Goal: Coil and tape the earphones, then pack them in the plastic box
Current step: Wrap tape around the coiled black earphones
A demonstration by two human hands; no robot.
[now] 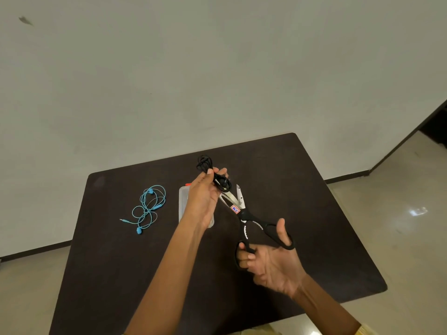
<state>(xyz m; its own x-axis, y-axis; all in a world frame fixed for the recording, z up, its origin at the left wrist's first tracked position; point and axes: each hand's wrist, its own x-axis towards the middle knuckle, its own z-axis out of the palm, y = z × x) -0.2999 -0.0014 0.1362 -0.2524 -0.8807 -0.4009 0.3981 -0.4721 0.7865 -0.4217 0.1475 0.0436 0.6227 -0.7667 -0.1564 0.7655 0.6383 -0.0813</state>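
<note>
Soft dim light, wide-angle warping

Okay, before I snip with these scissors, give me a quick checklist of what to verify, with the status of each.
1. Black earphones coiled and gripped in left hand: ok.
2. Scissors held by right hand, blades open: ok.
3. Tape between the blades: cannot tell.
4. Left fingers clear of the blades: cannot tell, they look close.
5. Plastic box within reach on table: ok.
6. Blue earphones coiled: not ok, loose.
</note>
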